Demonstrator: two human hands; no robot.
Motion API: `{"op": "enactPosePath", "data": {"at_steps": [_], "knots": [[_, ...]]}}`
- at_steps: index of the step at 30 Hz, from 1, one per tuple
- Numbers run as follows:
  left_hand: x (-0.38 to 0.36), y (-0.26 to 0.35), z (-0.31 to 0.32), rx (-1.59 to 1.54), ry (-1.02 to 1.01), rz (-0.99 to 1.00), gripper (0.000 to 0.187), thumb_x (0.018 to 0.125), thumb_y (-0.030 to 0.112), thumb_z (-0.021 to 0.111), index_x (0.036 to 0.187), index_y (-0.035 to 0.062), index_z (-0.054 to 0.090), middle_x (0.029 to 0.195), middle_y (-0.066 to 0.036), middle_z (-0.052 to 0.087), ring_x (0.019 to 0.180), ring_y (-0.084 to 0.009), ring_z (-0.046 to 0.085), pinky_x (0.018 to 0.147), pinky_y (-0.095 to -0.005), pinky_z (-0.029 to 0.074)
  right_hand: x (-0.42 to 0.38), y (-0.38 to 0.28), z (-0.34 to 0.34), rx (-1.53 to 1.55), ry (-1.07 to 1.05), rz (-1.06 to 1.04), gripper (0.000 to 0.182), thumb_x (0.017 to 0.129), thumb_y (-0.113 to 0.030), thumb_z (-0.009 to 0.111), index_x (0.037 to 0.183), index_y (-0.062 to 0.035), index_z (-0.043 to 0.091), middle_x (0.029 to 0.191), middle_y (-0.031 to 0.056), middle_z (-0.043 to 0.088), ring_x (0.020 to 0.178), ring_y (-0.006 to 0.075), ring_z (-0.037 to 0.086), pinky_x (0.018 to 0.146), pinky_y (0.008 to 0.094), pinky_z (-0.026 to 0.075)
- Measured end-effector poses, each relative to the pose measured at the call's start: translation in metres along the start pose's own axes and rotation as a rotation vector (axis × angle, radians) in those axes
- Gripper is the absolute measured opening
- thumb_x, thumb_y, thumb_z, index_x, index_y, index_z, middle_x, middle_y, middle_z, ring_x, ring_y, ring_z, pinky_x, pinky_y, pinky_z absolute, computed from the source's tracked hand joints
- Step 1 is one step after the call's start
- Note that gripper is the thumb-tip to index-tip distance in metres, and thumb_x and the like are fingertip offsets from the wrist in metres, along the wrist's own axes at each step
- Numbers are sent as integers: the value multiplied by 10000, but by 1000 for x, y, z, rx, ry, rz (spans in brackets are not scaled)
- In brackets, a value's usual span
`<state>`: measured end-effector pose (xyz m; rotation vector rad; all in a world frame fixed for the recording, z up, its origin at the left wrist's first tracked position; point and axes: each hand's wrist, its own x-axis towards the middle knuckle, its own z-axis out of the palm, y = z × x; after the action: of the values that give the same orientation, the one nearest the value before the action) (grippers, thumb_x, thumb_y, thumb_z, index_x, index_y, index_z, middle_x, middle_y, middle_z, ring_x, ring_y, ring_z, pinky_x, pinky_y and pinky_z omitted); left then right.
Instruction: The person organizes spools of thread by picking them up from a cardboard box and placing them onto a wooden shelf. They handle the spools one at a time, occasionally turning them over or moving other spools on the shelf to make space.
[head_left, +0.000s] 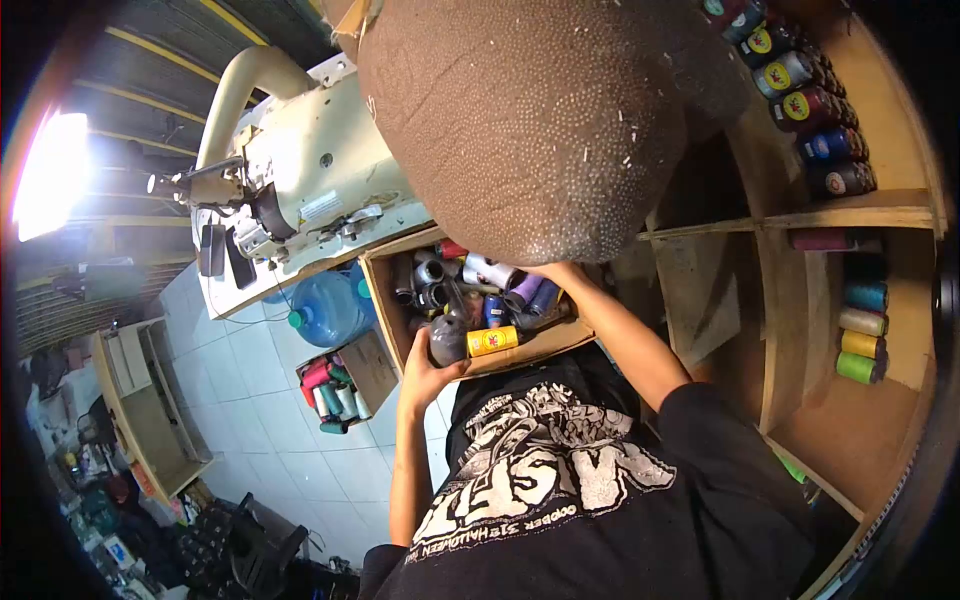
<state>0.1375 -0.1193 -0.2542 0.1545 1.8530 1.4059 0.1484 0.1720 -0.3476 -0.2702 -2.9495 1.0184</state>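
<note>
My left hand (432,378) is closed around a dark grey thread spool (448,340) at the front left corner of a cardboard box (550,352). Beside that spool, a yellow-labelled thread spool (492,341) lies across the box. My right hand (560,272) reaches over the box's right side; its fingers are hidden behind a large brown dotted surface (520,120) close to the camera. Inside the box lie several spools, among them a blue spool (494,311), a purple spool (524,290) and a silver-grey spool (490,270).
A sewing machine (320,170) stands at upper left. Below it are a blue water jug (330,310) and a smaller box of spools (368,372) on the tiled floor. Wooden shelves (850,215) on the right hold rows of thread spools.
</note>
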Motion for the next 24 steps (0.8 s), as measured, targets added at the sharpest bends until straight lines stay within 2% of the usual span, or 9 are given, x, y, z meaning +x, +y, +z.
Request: {"op": "enactPosePath", "data": {"at_steps": [2,3,4,5,12,13,18,23,24], "knots": [[-4,-7,5,-266,-72,-10,688,605,84,794,1210,31,471,1078,-74,582,957,-157,572,870,-312,451,-26,1,-21,399,-185,341,494,747,-314,699,1151,-56,581,1195,172,555,1064,314,555,877,426,476],[-3,-2,6,-354,-171,-47,696,592,86,800,1204,19,476,1077,-70,591,961,-157,577,879,-316,450,-40,-7,-41,1009,-409,743,452,776,-307,691,1115,-27,585,1124,122,591,937,228,619,717,322,549],[1,1,8,-395,-289,-4,712,580,86,804,1208,17,476,1083,-67,592,962,-157,579,881,-316,450,-65,-30,-67,1306,-252,726,431,812,-304,661,1101,6,582,1023,102,622,927,176,626,655,240,553],[7,4,12,-436,-410,37,728,567,85,808,1212,15,476,1089,-64,592,963,-157,580,884,-315,450,-84,-29,-73,1530,-305,715,438,828,-300,636,1117,24,574,986,112,642,926,202,631,741,283,551],[50,87,58,-175,-1051,421,672,523,178,847,1113,14,569,1209,-103,541,1163,-212,464,1003,-359,341,-160,-78,-131,1749,-235,563,483,887,-282,418,1196,74,522,1150,168,598,1078,232,565,942,380,426],[45,101,69,-240,-1079,275,682,524,171,849,1123,11,565,1197,-103,545,1155,-210,466,1001,-359,344,-164,-83,-135,1778,-221,570,491,888,-279,409,1192,91,518,1170,179,586,1108,241,547,955,385,409],[50,123,94,-107,-991,197,755,497,120,835,1174,7,521,1142,-72,565,1056,-189,531,967,-336,381,-169,-104,-156,498,204,338,632,843,-324,663,1338,-21,413,1284,191,510,1194,259,490,991,350,374],[60,147,107,428,-1007,722,623,540,127,795,1122,39,590,1143,-97,580,1143,-221,474,1003,-345,351,-168,-114,-186,323,217,359,630,697,-189,756,1240,-17,486,1181,182,570,1096,292,557,930,358,433],[58,154,111,312,-1057,611,605,553,129,793,1119,43,595,1140,-101,587,1177,-235,447,1017,-351,336,-165,-116,-190,395,201,414,612,694,-166,747,1230,-15,492,1153,172,589,1072,286,572,919,352,441]]}}
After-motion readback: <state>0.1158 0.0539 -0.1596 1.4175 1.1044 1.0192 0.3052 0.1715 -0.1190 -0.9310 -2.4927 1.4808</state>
